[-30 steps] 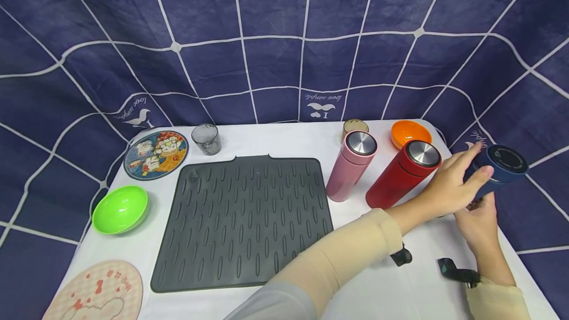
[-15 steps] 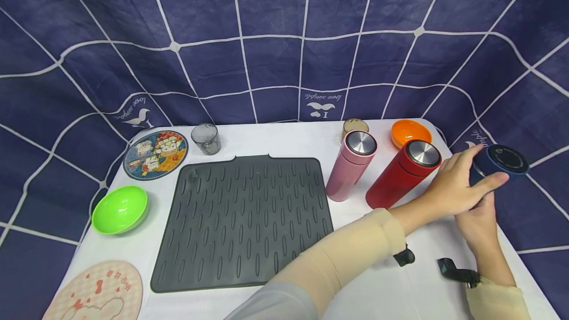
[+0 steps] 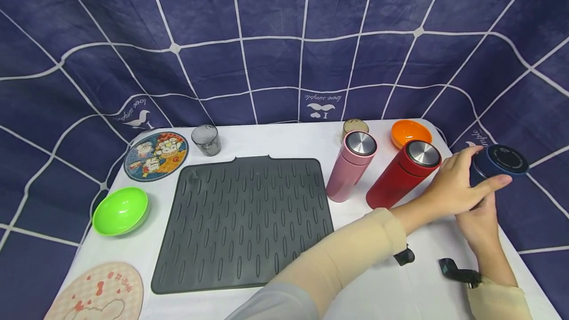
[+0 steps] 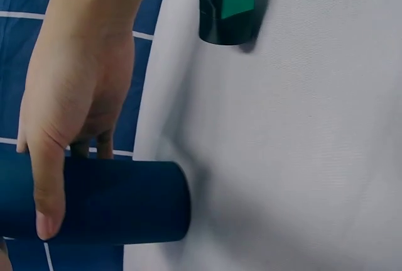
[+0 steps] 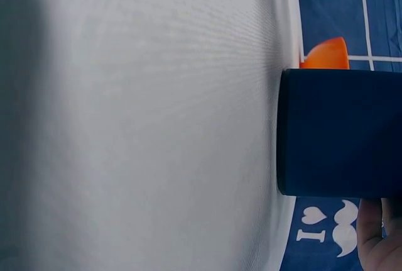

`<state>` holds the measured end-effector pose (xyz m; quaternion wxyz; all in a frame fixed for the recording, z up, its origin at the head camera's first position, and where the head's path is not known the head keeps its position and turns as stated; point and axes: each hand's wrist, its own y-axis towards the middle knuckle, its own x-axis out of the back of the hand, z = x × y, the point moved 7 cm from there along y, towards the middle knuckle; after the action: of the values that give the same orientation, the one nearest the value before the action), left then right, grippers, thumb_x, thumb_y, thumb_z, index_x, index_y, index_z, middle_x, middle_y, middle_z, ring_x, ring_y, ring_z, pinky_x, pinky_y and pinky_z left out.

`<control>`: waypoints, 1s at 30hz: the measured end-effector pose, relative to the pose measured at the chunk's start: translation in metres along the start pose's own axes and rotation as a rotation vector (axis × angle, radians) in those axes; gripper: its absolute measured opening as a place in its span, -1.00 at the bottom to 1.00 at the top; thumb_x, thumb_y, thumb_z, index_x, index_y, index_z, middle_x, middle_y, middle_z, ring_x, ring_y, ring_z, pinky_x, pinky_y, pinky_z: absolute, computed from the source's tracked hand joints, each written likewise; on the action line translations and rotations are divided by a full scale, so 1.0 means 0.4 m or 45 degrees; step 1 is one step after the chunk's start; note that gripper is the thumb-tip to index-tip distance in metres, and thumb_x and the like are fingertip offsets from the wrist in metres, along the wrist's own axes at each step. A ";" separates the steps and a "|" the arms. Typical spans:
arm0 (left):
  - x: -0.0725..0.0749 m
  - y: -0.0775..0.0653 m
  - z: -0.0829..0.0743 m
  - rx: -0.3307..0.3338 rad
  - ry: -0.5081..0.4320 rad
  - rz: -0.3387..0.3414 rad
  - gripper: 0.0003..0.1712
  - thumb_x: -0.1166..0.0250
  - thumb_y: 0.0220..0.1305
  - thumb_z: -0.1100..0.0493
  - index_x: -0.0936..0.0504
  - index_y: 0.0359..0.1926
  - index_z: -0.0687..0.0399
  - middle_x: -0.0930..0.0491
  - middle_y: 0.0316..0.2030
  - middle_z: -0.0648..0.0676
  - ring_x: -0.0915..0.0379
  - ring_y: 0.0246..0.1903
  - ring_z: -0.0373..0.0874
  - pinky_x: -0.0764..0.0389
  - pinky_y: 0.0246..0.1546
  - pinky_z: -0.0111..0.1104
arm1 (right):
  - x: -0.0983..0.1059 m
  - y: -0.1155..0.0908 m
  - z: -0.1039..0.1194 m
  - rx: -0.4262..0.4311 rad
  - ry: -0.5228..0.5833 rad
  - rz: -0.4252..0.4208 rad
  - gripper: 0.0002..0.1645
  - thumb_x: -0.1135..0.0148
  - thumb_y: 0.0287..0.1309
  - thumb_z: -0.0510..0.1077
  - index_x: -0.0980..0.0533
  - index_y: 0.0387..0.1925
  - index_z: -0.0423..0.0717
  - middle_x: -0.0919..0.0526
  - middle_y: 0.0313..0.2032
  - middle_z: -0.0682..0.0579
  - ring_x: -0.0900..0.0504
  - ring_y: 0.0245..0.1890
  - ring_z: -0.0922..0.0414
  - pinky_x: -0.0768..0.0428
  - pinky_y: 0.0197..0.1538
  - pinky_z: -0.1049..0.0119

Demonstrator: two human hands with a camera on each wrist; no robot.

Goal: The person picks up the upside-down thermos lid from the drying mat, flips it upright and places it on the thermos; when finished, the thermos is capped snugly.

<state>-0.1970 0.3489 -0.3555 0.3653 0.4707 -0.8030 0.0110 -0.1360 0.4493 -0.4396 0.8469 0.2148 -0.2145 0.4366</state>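
Observation:
A dark blue thermos bottle (image 3: pixel 477 174) with a round dark lid (image 3: pixel 508 158) stands upright at the far right, its base close over the table's edge. My left hand (image 3: pixel 458 189) wraps round its upper part just below the lid, thumb on the near side and fingers behind. Lower down, my right hand (image 3: pixel 479 219) grips the body. In the left wrist view, the right thumb (image 4: pixel 48 195) lies across the blue thermos. The right wrist view shows the lower body large, with fingers (image 5: pixel 372 230) at its side. To its left stand a red thermos (image 3: pixel 393 181) and a pink thermos (image 3: pixel 346 172).
An orange bowl (image 3: pixel 410 133) and an amber glass (image 3: pixel 354 126) stand behind the thermoses. A dark grey ribbed mat (image 3: pixel 249 221) fills the middle. Along the left are a grey glass (image 3: pixel 207 140), a patterned round mat (image 3: pixel 155 156), a green bowl (image 3: pixel 121 210) and a pink round mat (image 3: pixel 100 293).
My left thumb has moved right and lower across the near side of the blue thermos, and the left hand has shifted slightly right. The right hand has stayed nearly in place.

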 end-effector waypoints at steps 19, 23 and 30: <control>0.010 -0.001 -0.012 0.058 0.026 -0.001 -0.19 -0.17 0.21 -0.29 -0.02 0.38 -0.29 -0.24 0.24 -0.36 -0.15 0.18 -0.60 -0.08 0.16 -0.74 | 0.011 0.003 -0.002 -0.036 -0.023 0.004 -0.17 -0.20 0.13 -0.14 -0.05 0.36 0.30 -0.34 0.18 0.30 -0.22 0.20 0.48 -0.13 0.13 0.73; 0.000 0.003 -0.013 0.039 0.104 0.124 -0.30 0.08 0.39 -0.23 0.10 0.46 -0.37 -0.15 0.32 -0.36 -0.07 0.25 -0.55 -0.01 0.24 -0.67 | 0.009 0.007 0.005 0.009 -0.008 0.010 -0.13 -0.19 0.14 -0.19 -0.01 0.37 0.31 -0.29 0.23 0.24 -0.20 0.24 0.46 -0.14 0.12 0.79; 0.009 -0.008 -0.004 0.178 -0.014 -0.041 -0.09 -0.26 0.09 -0.33 0.00 0.38 -0.44 -0.15 0.25 -0.47 -0.13 0.18 -0.63 -0.20 0.12 -0.71 | 0.002 0.002 -0.005 0.007 0.061 0.004 -0.24 -0.24 0.10 -0.21 -0.19 0.29 0.22 -0.40 0.00 0.43 -0.32 -0.01 0.45 -0.21 -0.07 0.76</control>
<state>-0.1946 0.3449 -0.3534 0.3270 0.5081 -0.7946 0.0586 -0.1359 0.4514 -0.4405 0.8505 0.2064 -0.1934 0.4434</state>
